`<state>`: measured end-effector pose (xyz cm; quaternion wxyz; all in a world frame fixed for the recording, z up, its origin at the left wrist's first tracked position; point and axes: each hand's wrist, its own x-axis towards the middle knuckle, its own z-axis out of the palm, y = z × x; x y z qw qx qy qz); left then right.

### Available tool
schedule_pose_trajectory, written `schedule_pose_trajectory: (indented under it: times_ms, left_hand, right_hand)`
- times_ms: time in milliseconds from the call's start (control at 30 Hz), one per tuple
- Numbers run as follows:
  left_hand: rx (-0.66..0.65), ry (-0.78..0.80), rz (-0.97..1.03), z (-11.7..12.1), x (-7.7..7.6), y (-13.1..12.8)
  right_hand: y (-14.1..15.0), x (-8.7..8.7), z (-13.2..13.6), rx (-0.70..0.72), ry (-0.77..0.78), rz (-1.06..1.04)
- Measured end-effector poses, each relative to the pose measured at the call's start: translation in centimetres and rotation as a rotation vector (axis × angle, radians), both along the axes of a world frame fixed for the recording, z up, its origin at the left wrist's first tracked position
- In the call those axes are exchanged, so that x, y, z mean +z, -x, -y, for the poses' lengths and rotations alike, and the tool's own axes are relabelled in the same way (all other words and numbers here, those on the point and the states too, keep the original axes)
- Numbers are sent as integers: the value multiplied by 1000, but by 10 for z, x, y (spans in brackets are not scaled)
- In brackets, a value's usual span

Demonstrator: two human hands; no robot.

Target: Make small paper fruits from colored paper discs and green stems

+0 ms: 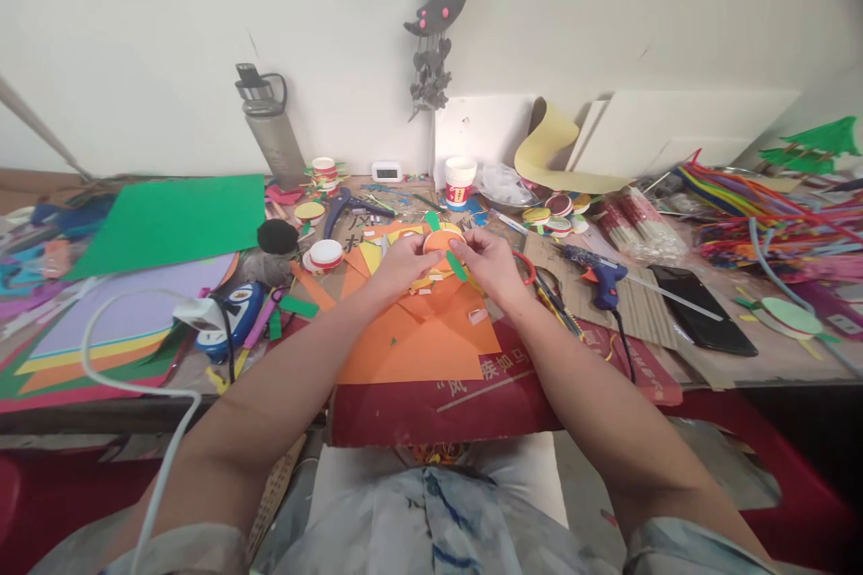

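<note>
My left hand (403,267) and my right hand (491,262) meet over the middle of the table. Together they hold a small round orange paper craft (441,242) with green paper strips stuck on it. One green strip (457,266) hangs between my thumbs, another (432,220) stands at the top. Fingers of both hands are curled and pinched on the craft. Below it lies an orange paper sheet (418,346) on a red printed cardboard (472,395).
A blue glue gun (600,269) and a black phone (701,310) lie to the right, with coloured pipe cleaners (775,207) beyond. A green sheet (175,220), stacked coloured papers (101,341), a white cable (135,386) and a grey bottle (273,130) are on the left. A paper cup (460,181) stands behind.
</note>
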<state>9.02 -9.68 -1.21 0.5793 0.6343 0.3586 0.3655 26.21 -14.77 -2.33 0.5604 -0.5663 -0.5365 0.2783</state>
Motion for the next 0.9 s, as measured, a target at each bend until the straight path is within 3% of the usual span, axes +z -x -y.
schedule_pose_trajectory:
  times_ms: [167, 300, 600, 900]
  left_hand:
    - [79, 96, 171, -14, -3, 3]
    - [155, 156, 183, -19, 1, 5]
    - [127, 126, 154, -2, 13, -1]
    - [99, 115, 166, -7, 8, 1]
  right_hand:
    - [0, 8, 5, 38, 74, -13]
    - [0, 8, 7, 43, 112, 53]
    - [4, 6, 7, 26, 69, 127]
    - [4, 7, 6, 46, 79, 121]
